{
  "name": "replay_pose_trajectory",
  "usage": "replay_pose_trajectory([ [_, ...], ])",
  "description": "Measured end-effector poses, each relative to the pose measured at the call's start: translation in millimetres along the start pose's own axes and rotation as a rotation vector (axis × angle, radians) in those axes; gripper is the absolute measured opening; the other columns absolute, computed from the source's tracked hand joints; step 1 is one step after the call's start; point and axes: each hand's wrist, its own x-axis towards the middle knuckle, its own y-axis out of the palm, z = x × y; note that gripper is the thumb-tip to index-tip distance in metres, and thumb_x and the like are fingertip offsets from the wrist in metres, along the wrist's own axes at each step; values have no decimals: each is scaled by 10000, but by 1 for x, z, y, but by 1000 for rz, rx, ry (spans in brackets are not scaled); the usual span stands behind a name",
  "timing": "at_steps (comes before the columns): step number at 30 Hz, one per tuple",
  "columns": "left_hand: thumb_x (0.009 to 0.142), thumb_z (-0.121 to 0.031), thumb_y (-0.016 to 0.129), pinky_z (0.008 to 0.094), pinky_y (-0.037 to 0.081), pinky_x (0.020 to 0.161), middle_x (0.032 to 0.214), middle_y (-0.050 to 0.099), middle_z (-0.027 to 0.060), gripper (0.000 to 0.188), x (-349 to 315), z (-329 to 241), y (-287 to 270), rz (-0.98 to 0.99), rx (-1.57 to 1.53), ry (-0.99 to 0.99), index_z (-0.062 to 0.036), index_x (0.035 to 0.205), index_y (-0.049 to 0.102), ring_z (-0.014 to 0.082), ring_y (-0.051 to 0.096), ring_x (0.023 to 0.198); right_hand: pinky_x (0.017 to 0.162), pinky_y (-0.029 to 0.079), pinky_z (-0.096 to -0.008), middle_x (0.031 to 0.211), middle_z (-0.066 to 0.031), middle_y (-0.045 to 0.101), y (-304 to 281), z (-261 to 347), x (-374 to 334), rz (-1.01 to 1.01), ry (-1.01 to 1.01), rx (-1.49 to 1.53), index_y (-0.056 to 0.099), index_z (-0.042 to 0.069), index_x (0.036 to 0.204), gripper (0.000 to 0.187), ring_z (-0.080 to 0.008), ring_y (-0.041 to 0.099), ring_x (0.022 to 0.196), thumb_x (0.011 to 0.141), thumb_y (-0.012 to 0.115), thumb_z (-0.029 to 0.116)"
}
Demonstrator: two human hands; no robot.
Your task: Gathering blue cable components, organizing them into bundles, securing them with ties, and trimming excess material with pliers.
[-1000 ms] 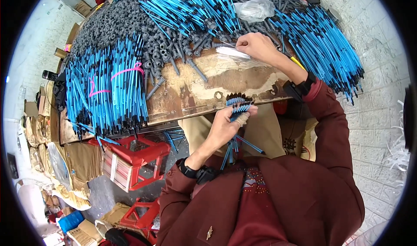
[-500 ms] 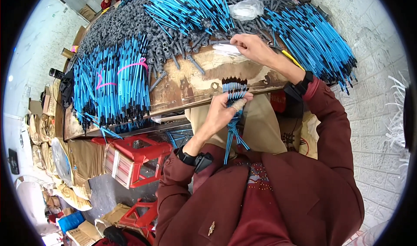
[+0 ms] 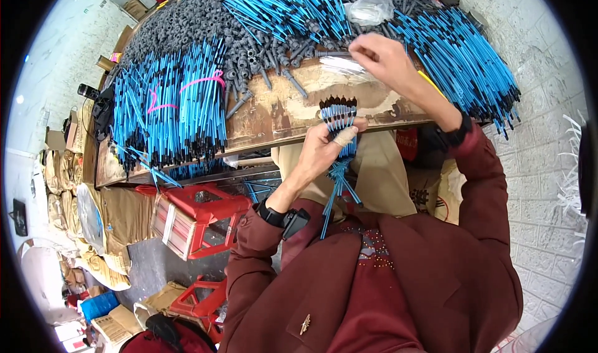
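My left hand (image 3: 321, 148) is closed round a small bundle of thin blue rods (image 3: 338, 110) with dark tips, held at the table's front edge above my lap. The dark tips point away from me and sit side by side in a row. Below the hand, the rods' loose ends spread toward my jacket. A pale wrap covers my left thumb. Over the table, my right hand (image 3: 385, 59) has its fingers curled in, beside a small heap of thin white strips (image 3: 342, 65). What its fingers hold, if anything, is hidden.
Grey plastic plug-like pieces (image 3: 180, 32) are heaped across the wooden table (image 3: 274, 116). Piles of blue rods lie at left (image 3: 168, 110), at the back (image 3: 293, 7) and at right (image 3: 464, 63). A clear plastic bag (image 3: 369, 10) lies behind. Red stools (image 3: 205, 213) stand at lower left.
My right hand has lifted slightly away from the white strips, toward the right. My left hand keeps its hold on the blue rods. The whole view has shifted a little.
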Motion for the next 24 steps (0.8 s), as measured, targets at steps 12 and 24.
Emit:
replay_pose_trajectory([
  [12, 977, -103, 578, 258, 473, 898, 1107, 694, 33, 219, 4, 6, 3, -15, -170, 6, -32, 1161, 673, 94, 604, 1006, 614, 404, -344, 773, -90, 465, -27, 73, -67, 216, -36, -10, 583, 97, 1317, 500, -228, 490, 678, 831, 569, -23],
  [24, 973, -96, 582, 265, 479, 907, 1092, 698, 36, 216, 6, 7, 5, -25, -205, -10, -25, 1155, 672, 104, 612, 1003, 618, 427, -367, 823, -105, 486, -30, 75, -73, 214, 14, 19, 558, 74, 1324, 490, -245, 521, 686, 842, 568, -19],
])
